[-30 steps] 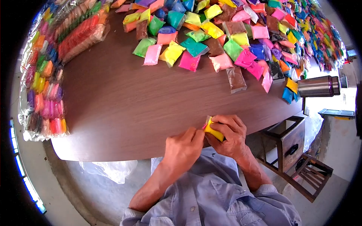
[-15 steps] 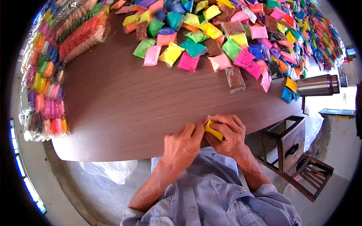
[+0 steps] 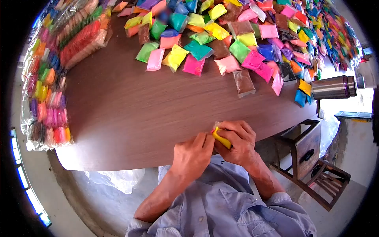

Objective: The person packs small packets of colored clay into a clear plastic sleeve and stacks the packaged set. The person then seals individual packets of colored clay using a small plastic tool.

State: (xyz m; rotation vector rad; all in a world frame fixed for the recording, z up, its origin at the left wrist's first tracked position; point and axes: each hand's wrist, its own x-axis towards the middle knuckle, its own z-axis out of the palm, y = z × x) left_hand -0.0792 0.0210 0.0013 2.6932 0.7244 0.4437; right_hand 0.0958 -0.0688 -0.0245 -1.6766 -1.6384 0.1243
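Note:
A small yellow plastic packet is held between my two hands, just above the near edge of the table. My right hand is closed around it, with the fingers over the top and the thumb below. At its left end, my left hand is closed, with the fingertips pinched against the packet's edge. A bit of clear wrapper and a small reddish spot show at the upper left of the packet. What lies directly under the left fingertips is hidden.
Many colourful packets are spread over the far side of the brown table. Bundled clear bags of packets line the left edge. A steel flask lies at the right; a wooden stool stands below it.
My left hand has shifted slightly right and its fingers have curled closer against the packet. The packet has turned a little in my right hand. The view has shifted slightly.

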